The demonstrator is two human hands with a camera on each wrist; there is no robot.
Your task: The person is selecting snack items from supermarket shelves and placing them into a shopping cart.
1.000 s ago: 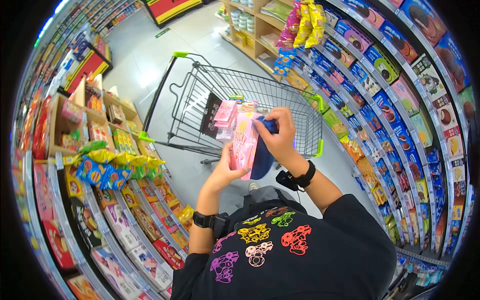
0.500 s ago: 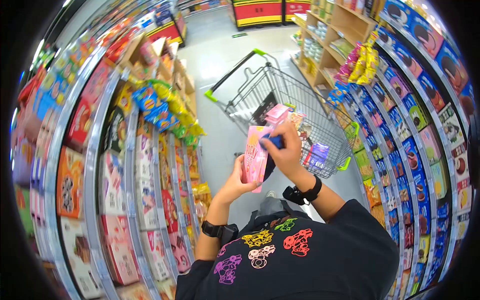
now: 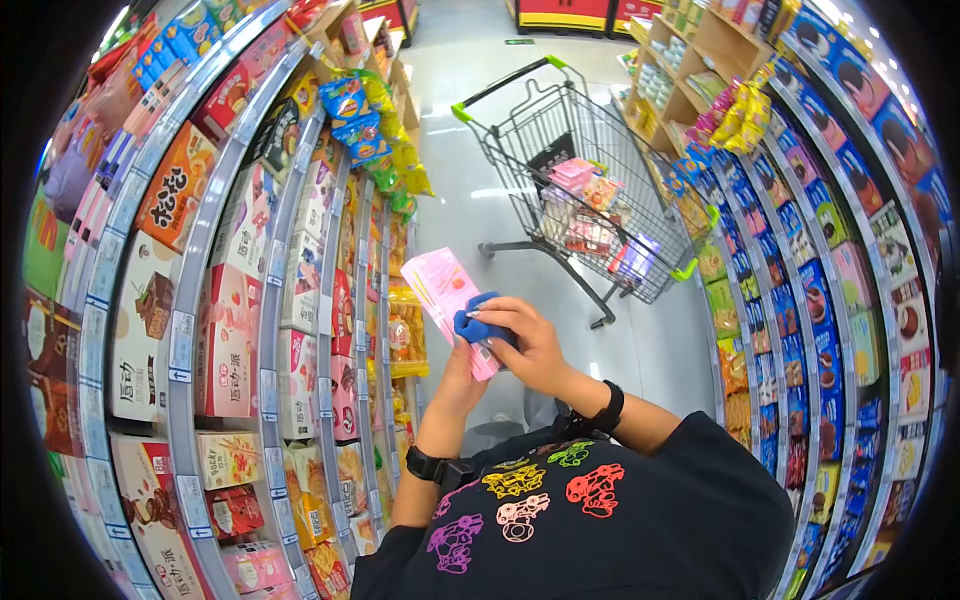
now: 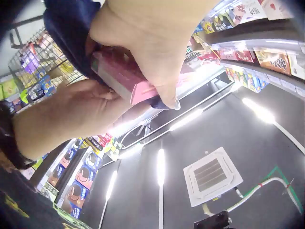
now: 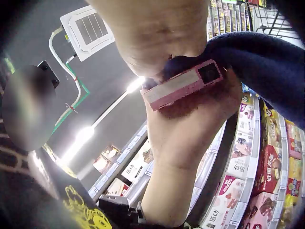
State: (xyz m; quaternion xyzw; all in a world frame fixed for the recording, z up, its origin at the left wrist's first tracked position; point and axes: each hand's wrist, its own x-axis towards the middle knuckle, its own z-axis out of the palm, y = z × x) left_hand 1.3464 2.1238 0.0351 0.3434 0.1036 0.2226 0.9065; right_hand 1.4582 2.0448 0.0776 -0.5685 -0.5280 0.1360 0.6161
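Observation:
In the head view a pink Pocky box [image 3: 436, 280] tilts with its upper end to the left. My left hand [image 3: 456, 385] grips its lower end. My right hand [image 3: 532, 345] holds a bunched dark blue cloth [image 3: 480, 325] against the lower part of the box's front. In the left wrist view the box [image 4: 119, 76] lies between both hands, its pale narrow end towards the camera, and the cloth [image 4: 69, 28] hangs beyond it. The right wrist view shows my left palm [image 5: 188, 129] under the box [image 5: 178, 86].
Ahead stands a shopping cart [image 3: 512, 86] with packaged snacks [image 3: 590, 190] in it. Shelves of boxed snacks [image 3: 235, 340] line the left side; shelves of blue packs [image 3: 790, 330] line the right. Hanging chip bags [image 3: 362, 130] jut into the aisle.
The head view has turned left, and the cart sits farther away. The Pocky box has swung its upper end leftward. My right hand and the cloth have moved down to its lower part.

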